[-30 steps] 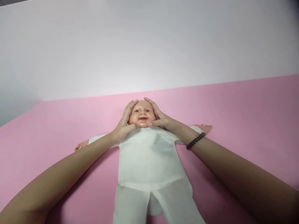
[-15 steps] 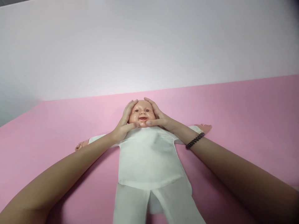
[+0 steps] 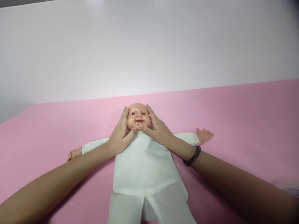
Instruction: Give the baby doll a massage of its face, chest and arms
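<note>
A baby doll (image 3: pixel 145 168) lies on its back, with a hard plastic head and a white cloth body, both arms stretched out sideways. My left hand (image 3: pixel 120 132) cups the left side of its head, fingers straight along the temple and thumb by the chin. Against the other side of the head rests my right hand (image 3: pixel 160 129), fingers pointing up along the cheek and thumb tip at the chin. Together the two hands hold the head between them. The doll's lower legs run out of view at the bottom.
Under the doll spreads a pink surface (image 3: pixel 245 124). Behind it rises a plain pale wall (image 3: pixel 149 49). A black coiled band (image 3: pixel 192 156) circles my right wrist. Something pale and patterned shows blurred at the right edge.
Both hands have drawn down the sides of the doll's head, so their fingertips no longer reach over the forehead. The view has shifted slightly. The doll still lies flat.
</note>
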`<action>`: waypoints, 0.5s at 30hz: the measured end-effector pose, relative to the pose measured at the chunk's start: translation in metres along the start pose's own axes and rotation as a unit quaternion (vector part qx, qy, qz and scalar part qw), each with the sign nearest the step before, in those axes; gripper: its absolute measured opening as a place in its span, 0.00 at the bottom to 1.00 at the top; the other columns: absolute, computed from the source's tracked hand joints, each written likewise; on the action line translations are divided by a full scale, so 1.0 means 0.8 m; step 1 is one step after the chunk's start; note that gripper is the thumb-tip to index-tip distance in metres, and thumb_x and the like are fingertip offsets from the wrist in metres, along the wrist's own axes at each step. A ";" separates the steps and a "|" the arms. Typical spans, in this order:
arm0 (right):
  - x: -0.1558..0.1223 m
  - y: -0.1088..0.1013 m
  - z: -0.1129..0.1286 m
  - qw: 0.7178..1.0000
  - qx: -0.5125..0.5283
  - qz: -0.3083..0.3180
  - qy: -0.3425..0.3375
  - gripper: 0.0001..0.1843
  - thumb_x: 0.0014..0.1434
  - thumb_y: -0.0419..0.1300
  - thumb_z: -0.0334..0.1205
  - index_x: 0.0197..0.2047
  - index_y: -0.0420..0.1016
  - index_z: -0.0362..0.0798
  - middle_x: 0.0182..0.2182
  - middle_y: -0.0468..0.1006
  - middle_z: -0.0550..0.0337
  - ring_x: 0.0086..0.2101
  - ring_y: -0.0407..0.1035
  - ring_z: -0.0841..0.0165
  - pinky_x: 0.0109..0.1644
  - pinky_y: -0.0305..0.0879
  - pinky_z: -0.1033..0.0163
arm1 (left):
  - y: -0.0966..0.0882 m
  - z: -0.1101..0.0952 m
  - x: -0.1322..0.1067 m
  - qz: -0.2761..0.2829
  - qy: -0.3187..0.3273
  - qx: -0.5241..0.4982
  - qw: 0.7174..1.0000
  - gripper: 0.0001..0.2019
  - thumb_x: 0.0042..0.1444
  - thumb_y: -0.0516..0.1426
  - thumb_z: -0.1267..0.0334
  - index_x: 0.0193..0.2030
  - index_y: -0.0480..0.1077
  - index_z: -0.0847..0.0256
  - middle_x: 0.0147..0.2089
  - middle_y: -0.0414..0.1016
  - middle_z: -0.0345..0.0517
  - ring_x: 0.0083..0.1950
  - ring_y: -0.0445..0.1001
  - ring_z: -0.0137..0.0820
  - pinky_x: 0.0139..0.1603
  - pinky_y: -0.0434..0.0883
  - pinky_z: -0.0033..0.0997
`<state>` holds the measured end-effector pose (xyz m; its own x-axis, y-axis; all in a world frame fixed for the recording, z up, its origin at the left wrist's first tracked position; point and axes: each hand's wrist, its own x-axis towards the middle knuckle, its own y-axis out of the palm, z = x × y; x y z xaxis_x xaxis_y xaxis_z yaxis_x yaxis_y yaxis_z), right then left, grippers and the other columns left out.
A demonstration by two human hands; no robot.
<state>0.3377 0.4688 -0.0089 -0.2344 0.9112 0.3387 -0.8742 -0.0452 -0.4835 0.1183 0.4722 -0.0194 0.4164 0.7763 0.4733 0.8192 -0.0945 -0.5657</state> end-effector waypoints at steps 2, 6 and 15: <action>-0.010 -0.005 0.001 0.999 -0.046 -0.018 -0.008 0.51 0.66 0.60 0.64 0.81 0.41 0.57 0.76 0.55 0.48 0.72 0.56 0.47 0.73 0.58 0.36 | -0.002 -0.001 -0.006 0.014 0.010 0.034 0.999 0.43 0.71 0.53 0.49 0.82 0.31 0.54 0.84 0.33 0.55 0.84 0.35 0.47 0.82 0.45 0.57; -0.042 -0.016 0.003 0.988 -0.148 -0.028 -0.024 0.36 0.72 0.52 0.54 0.78 0.55 0.53 0.68 0.70 0.47 0.64 0.69 0.48 0.66 0.69 0.38 | -0.008 -0.005 -0.018 0.019 0.017 0.081 0.996 0.41 0.72 0.51 0.51 0.82 0.32 0.55 0.84 0.35 0.56 0.83 0.39 0.49 0.82 0.47 0.58; -0.177 -0.066 0.032 0.926 -0.302 -0.038 -0.224 0.36 0.66 0.59 0.35 0.75 0.61 0.59 0.67 0.72 0.56 0.69 0.63 0.49 0.71 0.66 0.34 | -0.011 -0.008 -0.022 -0.001 -0.029 0.027 0.999 0.41 0.70 0.53 0.52 0.82 0.37 0.55 0.83 0.42 0.56 0.82 0.47 0.53 0.79 0.54 0.61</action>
<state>0.4060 0.3319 -0.0108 -0.4526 0.6352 0.6258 -0.5304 0.3724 -0.7616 0.1063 0.4557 -0.0187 0.3899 0.8115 0.4352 0.7963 -0.0599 -0.6019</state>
